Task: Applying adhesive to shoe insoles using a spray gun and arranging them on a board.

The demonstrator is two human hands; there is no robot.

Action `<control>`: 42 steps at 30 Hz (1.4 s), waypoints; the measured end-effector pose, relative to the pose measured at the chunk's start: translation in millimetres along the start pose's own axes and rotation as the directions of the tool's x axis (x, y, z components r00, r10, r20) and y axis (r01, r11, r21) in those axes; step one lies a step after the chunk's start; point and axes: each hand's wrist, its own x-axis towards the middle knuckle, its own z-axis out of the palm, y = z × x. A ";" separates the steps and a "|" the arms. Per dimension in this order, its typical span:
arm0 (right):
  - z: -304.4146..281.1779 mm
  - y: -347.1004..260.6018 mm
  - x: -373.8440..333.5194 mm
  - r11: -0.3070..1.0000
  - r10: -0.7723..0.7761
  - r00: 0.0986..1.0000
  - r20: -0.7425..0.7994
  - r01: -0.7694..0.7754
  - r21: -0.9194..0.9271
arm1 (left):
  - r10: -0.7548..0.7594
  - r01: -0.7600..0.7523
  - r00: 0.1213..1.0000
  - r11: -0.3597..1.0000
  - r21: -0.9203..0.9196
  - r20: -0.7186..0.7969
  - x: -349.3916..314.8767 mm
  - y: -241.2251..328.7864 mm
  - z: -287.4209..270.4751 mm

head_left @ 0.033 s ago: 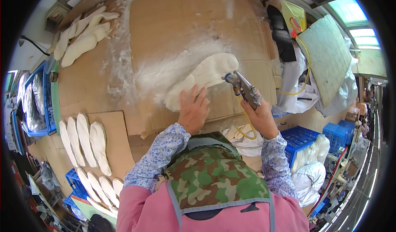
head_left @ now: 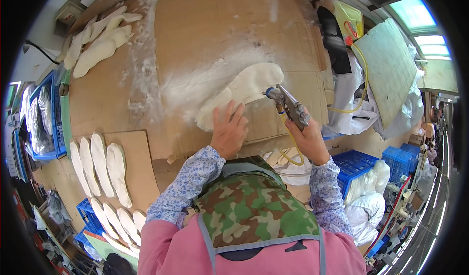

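A cream-coloured shoe insole (head_left: 251, 81) lies flat on a cardboard sheet, slanting from lower left to upper right. My left hand (head_left: 229, 131) is open, its fingers stretched out and the tips resting against the near edge of the insole's left part. Another cream piece seems to overlap or lie under that end; I cannot tell which. In my right hand (head_left: 311, 140) a metal spray gun (head_left: 294, 110) is gripped by its handle. Its blue-ringed nozzle points left, close to the insole's near edge. A yellow hose (head_left: 293, 160) runs down from the gun.
Several insoles (head_left: 115, 172) stand in rows at the lower left; more insoles (head_left: 97, 52) are piled at the far left. White residue (head_left: 146, 79) coats the cardboard (head_left: 210, 21). On the right are a yellow container (head_left: 352, 18), a grey board (head_left: 388, 72) and a blue crate (head_left: 354, 165).
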 end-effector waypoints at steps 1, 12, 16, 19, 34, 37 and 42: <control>1.7 -2.3 -0.6 1.000 0.013 1.000 0.018 -0.013 -0.005 | -0.006 0.006 1.000 1.000 -0.008 0.005 -3.3 -0.8 -1.4; 15.1 -22.1 -4.4 0.999 0.016 0.994 0.111 -0.010 -0.050 | -0.067 0.067 0.998 0.998 -0.006 -0.009 -29.1 -6.8 -11.5; 21.1 -32.4 -8.6 0.996 0.062 0.986 0.153 -0.052 -0.066 | -0.081 0.082 0.997 0.996 0.029 -0.009 -44.3 -11.7 -12.1; 26.0 -32.5 -11.7 0.994 0.066 0.979 0.192 -0.048 -0.098 | -0.091 0.091 0.996 0.995 0.028 0.003 -58.3 -16.5 -15.1; 60.6 -55.6 -22.3 0.995 0.023 0.923 0.385 0.018 -0.103 | -0.134 0.134 0.990 0.991 0.007 -0.037 -91.1 -19.5 -13.2; 65.6 -57.9 -24.1 0.992 0.002 0.916 0.402 0.048 -0.114 | -0.146 0.147 0.989 0.989 0.005 -0.028 -95.9 -19.1 -12.8; 66.4 -63.6 -23.0 0.990 0.095 0.906 0.412 -0.042 -0.137 | -0.151 0.152 0.987 0.988 0.009 -0.052 -98.1 -19.2 -9.3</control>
